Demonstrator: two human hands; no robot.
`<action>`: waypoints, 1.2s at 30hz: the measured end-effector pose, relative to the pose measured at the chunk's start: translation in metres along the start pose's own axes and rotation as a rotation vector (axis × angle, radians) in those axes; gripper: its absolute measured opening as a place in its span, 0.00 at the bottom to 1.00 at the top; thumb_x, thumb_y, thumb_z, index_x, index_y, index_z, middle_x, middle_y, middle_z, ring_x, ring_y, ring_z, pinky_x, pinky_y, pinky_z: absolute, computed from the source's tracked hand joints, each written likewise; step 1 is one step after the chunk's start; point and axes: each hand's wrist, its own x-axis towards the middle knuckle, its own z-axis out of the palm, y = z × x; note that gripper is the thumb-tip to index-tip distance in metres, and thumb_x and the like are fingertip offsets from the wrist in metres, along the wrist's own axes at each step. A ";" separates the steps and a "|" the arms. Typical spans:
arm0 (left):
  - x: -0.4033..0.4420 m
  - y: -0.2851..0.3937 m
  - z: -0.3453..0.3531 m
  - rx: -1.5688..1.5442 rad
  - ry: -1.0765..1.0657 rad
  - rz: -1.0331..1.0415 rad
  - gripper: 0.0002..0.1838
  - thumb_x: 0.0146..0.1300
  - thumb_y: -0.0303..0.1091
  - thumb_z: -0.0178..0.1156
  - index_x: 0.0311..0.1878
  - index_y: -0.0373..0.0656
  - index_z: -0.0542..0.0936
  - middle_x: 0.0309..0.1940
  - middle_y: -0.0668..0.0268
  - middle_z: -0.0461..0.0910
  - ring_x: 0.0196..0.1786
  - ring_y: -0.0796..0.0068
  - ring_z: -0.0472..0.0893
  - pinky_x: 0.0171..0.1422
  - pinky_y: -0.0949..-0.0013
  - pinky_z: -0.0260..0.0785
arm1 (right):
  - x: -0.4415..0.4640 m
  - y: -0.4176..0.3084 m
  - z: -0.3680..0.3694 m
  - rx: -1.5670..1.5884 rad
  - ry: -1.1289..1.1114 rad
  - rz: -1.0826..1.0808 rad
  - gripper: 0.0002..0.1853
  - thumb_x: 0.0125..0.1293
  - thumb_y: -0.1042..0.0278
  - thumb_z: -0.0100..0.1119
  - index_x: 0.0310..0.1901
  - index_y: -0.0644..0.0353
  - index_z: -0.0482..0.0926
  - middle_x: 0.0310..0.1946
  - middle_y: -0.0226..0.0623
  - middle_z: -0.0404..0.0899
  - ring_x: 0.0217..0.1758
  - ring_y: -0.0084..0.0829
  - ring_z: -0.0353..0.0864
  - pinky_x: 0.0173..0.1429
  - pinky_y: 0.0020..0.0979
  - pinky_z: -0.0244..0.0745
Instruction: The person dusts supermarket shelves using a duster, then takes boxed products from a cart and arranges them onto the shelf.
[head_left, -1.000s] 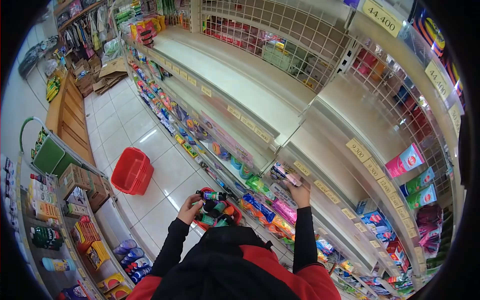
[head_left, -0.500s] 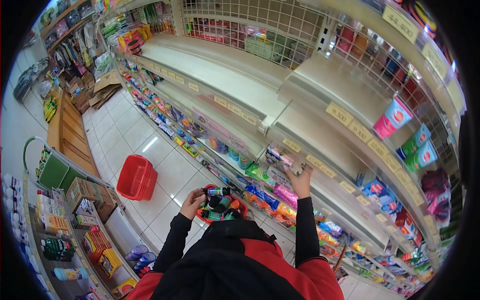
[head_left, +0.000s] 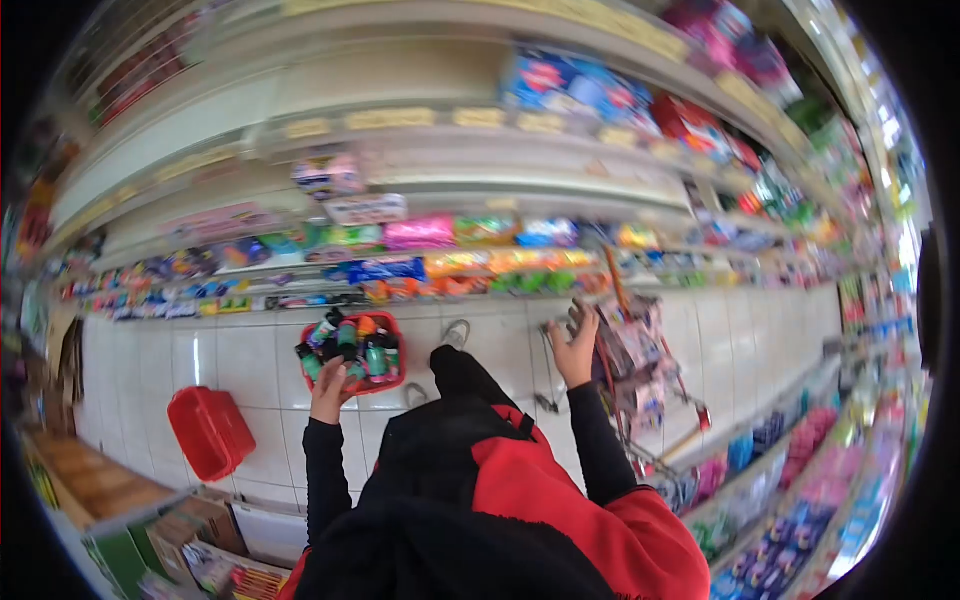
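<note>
My left hand (head_left: 330, 392) is at the near edge of a red basket (head_left: 395, 383), its fingers extended toward the bottles inside. Several dark-capped bottles (head_left: 375, 358), some green, fill this basket, with something orange among them. Whether the fingertips touch a bottle or the rim is hard to make out. My right hand (head_left: 574, 348) hangs over the floor with its fingers apart and nothing in them. Close to its right stands a folding trolley (head_left: 640, 365) with a pink patterned cover and red frame parts.
Stacked red baskets (head_left: 211, 433) stand on the tiled floor at left. Ahead runs a long shelf with coloured packets (head_left: 420, 233) on its lower tiers and blue packs (head_left: 575, 85) higher up. Another shelf of goods (head_left: 790, 500) lies at right; a cardboard box (head_left: 195, 530) is lower left.
My view has swung right along the shelf. My right hand has come away from the packs on the shelf and is now beside the trolley. My left hand stays at the bottle basket.
</note>
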 end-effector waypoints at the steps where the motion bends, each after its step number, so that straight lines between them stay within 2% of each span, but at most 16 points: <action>1: 0.000 -0.004 0.009 -0.001 -0.034 -0.008 0.23 0.58 0.45 0.50 0.53 0.45 0.64 0.47 0.65 0.69 0.46 0.70 0.72 0.44 0.71 0.65 | -0.004 0.015 -0.020 -0.025 0.046 0.007 0.29 0.48 0.71 0.60 0.52 0.62 0.59 0.49 0.45 0.58 0.48 0.38 0.66 0.47 0.34 0.67; 4: -0.008 0.002 0.043 0.028 -0.112 -0.012 0.24 0.58 0.45 0.50 0.54 0.44 0.63 0.49 0.63 0.68 0.48 0.68 0.71 0.47 0.69 0.64 | -0.007 0.075 -0.078 0.005 0.219 0.075 0.29 0.47 0.71 0.59 0.51 0.65 0.59 0.48 0.48 0.59 0.47 0.39 0.66 0.50 0.34 0.65; 6: -0.012 0.003 0.064 0.046 -0.138 -0.017 0.24 0.57 0.46 0.50 0.54 0.44 0.63 0.50 0.63 0.67 0.49 0.68 0.70 0.48 0.68 0.64 | -0.008 0.099 -0.124 -0.332 0.298 0.026 0.29 0.45 0.70 0.60 0.50 0.67 0.60 0.48 0.51 0.59 0.49 0.43 0.64 0.54 0.36 0.60; 9: -0.013 -0.005 0.091 0.050 -0.144 0.043 0.27 0.56 0.48 0.51 0.56 0.46 0.61 0.51 0.60 0.66 0.50 0.65 0.69 0.50 0.64 0.61 | -0.013 0.151 -0.188 -0.347 0.349 0.246 0.30 0.44 0.68 0.61 0.50 0.68 0.61 0.46 0.54 0.59 0.52 0.47 0.60 0.57 0.38 0.56; 12: -0.025 -0.009 0.137 0.055 -0.119 0.036 0.27 0.56 0.48 0.51 0.56 0.45 0.61 0.51 0.60 0.66 0.50 0.66 0.69 0.50 0.64 0.61 | -0.025 0.220 -0.244 -0.549 0.312 0.315 0.38 0.41 0.62 0.66 0.52 0.70 0.59 0.46 0.55 0.61 0.47 0.48 0.65 0.51 0.37 0.63; 14: -0.032 -0.020 0.175 0.067 -0.157 0.016 0.26 0.56 0.48 0.51 0.55 0.45 0.62 0.50 0.61 0.67 0.49 0.68 0.70 0.48 0.66 0.62 | -0.040 0.253 -0.261 -0.628 0.112 0.471 0.45 0.37 0.56 0.68 0.53 0.72 0.56 0.45 0.58 0.62 0.49 0.51 0.64 0.53 0.39 0.61; 16: -0.044 -0.034 0.220 0.106 -0.186 -0.019 0.25 0.56 0.47 0.51 0.54 0.46 0.63 0.50 0.64 0.68 0.48 0.70 0.71 0.46 0.69 0.63 | -0.056 0.289 -0.249 -0.688 -0.031 0.566 0.57 0.26 0.46 0.70 0.57 0.69 0.50 0.49 0.56 0.60 0.52 0.52 0.62 0.55 0.41 0.60; 18: -0.056 -0.041 0.266 0.147 -0.255 -0.018 0.24 0.57 0.46 0.51 0.54 0.46 0.63 0.49 0.65 0.68 0.48 0.72 0.71 0.47 0.70 0.63 | -0.061 0.262 -0.230 -1.013 -0.156 0.617 0.59 0.25 0.46 0.70 0.58 0.66 0.47 0.51 0.52 0.59 0.55 0.50 0.60 0.56 0.43 0.59; 21: -0.075 -0.030 0.325 0.189 -0.326 0.047 0.24 0.58 0.45 0.50 0.55 0.45 0.63 0.49 0.65 0.68 0.48 0.73 0.70 0.48 0.70 0.62 | -0.057 0.283 -0.217 -0.982 -0.246 0.754 0.59 0.25 0.46 0.69 0.58 0.65 0.45 0.54 0.50 0.58 0.58 0.48 0.57 0.57 0.44 0.57; 24: -0.094 -0.025 0.357 0.219 -0.359 0.107 0.24 0.58 0.44 0.49 0.55 0.45 0.62 0.50 0.64 0.67 0.49 0.72 0.69 0.47 0.72 0.62 | -0.034 0.320 -0.224 -0.912 -0.447 0.741 0.59 0.24 0.45 0.68 0.58 0.64 0.46 0.54 0.49 0.57 0.58 0.47 0.58 0.57 0.44 0.57; 25: -0.099 -0.023 0.364 0.234 -0.369 0.119 0.24 0.58 0.44 0.49 0.56 0.44 0.61 0.51 0.62 0.66 0.50 0.71 0.69 0.46 0.73 0.62 | -0.017 0.296 -0.240 -1.002 -0.588 0.670 0.59 0.25 0.46 0.68 0.58 0.67 0.46 0.53 0.49 0.60 0.56 0.42 0.62 0.57 0.40 0.59; 26: -0.103 -0.022 0.371 0.254 -0.384 0.136 0.24 0.59 0.44 0.48 0.56 0.43 0.60 0.52 0.61 0.65 0.51 0.69 0.68 0.45 0.74 0.62 | 0.005 0.292 -0.257 -0.883 -0.791 0.715 0.59 0.24 0.47 0.69 0.57 0.70 0.47 0.51 0.51 0.63 0.54 0.39 0.65 0.57 0.35 0.60; 29: -0.103 -0.031 0.386 0.300 -0.408 0.056 0.24 0.58 0.44 0.49 0.56 0.45 0.61 0.51 0.63 0.66 0.50 0.71 0.69 0.49 0.70 0.61 | 0.037 0.293 -0.306 -0.232 -0.944 0.512 0.62 0.20 0.52 0.71 0.58 0.74 0.45 0.51 0.53 0.63 0.54 0.42 0.64 0.56 0.32 0.61; 30: -0.102 -0.034 0.393 0.306 -0.426 0.030 0.24 0.58 0.44 0.50 0.56 0.45 0.61 0.50 0.64 0.67 0.49 0.72 0.69 0.50 0.69 0.61 | 0.042 0.287 -0.322 -0.047 -0.927 0.350 0.63 0.20 0.53 0.72 0.57 0.76 0.45 0.50 0.53 0.63 0.54 0.41 0.65 0.56 0.30 0.60; 31: -0.103 -0.033 0.403 0.320 -0.448 0.029 0.25 0.57 0.46 0.50 0.56 0.45 0.61 0.50 0.63 0.67 0.49 0.71 0.69 0.50 0.67 0.62 | 0.047 0.248 -0.344 -0.056 -0.850 0.284 0.60 0.22 0.56 0.72 0.58 0.75 0.46 0.50 0.53 0.64 0.54 0.39 0.65 0.57 0.30 0.59; 36: -0.118 -0.034 0.471 0.004 -0.745 -0.354 0.26 0.58 0.49 0.46 0.56 0.44 0.61 0.51 0.59 0.66 0.52 0.64 0.68 0.51 0.59 0.63 | 0.038 0.152 -0.366 0.355 -0.569 -0.109 0.62 0.23 0.57 0.74 0.60 0.70 0.43 0.57 0.52 0.53 0.61 0.40 0.54 0.62 0.33 0.51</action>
